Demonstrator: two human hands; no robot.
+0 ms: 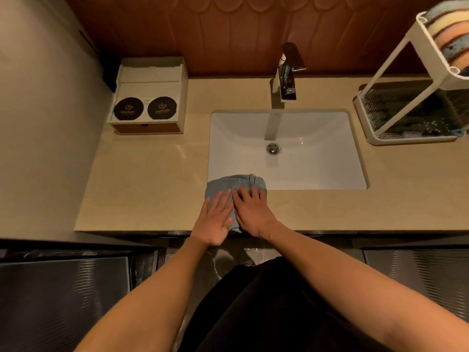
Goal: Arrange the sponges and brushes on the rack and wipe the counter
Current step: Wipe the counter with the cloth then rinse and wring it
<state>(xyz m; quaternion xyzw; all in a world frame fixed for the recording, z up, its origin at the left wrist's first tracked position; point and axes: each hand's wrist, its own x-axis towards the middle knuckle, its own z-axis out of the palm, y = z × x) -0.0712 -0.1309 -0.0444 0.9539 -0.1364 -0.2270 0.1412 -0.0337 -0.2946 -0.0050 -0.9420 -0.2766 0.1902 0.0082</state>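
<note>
- Beige counter (152,194), lower centre of frame: a folded blue-grey cloth (223,184) lies on the front strip. Its far edge hangs over the near-left corner of the sink (317,153).
- I see both hands pressed flat on the cloth, fingers straight and spread, gripping nothing. The left hand (215,219) and right hand (253,212) lie side by side.
- Top centre, a faucet (288,72); upper left, a white box (147,105) against the wall.
- Upper right: a white rack (396,62) stands on the counter with coloured sponges (451,34) stacked in its top tier. Dark items fill its lower tray, possibly brushes; I cannot tell.
- My read: arranging looks done and wiping is under way.
- Risk: with flat palms and no grip, a push away from me could slide the cloth into the basin.
- Risk: a long sweep right could knock the rack and spill the sponges.
</note>
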